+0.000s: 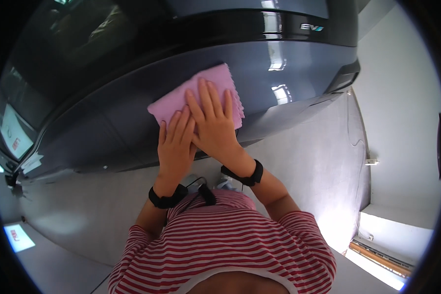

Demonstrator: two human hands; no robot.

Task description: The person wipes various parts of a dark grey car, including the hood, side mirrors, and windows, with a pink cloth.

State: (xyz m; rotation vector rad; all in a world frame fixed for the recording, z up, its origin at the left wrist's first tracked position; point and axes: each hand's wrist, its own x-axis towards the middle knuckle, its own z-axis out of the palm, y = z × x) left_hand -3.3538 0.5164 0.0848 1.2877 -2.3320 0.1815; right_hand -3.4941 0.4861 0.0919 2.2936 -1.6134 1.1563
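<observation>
A pink folded cloth (176,97) with zigzag-cut edges lies against the glossy dark blue-grey body panel (250,73) of a car. My right hand (215,119) holds it there, palm down, with the fingers spread across its upper right part. Lower and to the left, my left hand (176,136) rests on the cloth's bottom edge, its fingers close together. The two hands touch near the right thumb. Both palms face the car, so their undersides are hidden. Each wrist wears a black strap (257,172).
Above the panel runs a black trim strip (224,27) with an EV badge (311,27). A dark-framed recess (343,79) marks the car's right corner. Grey floor (308,154) spreads below. A white wall (400,110) stands at right, with a cable (358,142) along its base.
</observation>
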